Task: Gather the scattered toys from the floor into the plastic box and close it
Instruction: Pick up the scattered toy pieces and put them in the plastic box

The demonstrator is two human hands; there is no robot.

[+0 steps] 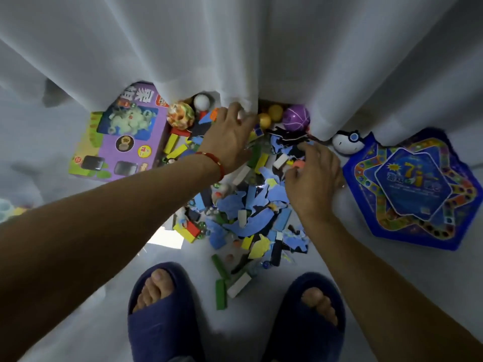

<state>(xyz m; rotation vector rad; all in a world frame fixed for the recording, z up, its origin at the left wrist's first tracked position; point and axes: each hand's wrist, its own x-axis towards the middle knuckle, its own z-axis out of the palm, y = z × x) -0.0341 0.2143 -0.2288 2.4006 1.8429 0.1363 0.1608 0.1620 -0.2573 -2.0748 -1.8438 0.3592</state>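
Note:
A heap of toys lies on the pale floor: blue foam puzzle pieces, coloured wooden blocks, marbles. Behind it, at the curtain's hem, sit a purple ball, two yellow balls, a patterned ball and a white ball. My left hand, with a red bracelet at the wrist, reaches over the heap with its fingers spread against the curtain's edge. My right hand hovers over the heap's right side with its fingers curled on small pieces. No plastic box shows.
A white curtain hangs across the top and covers part of the toys. A purple toy carton lies at the left, a blue star-shaped game board and a white-and-blue ball at the right. My feet in blue slippers stand in front.

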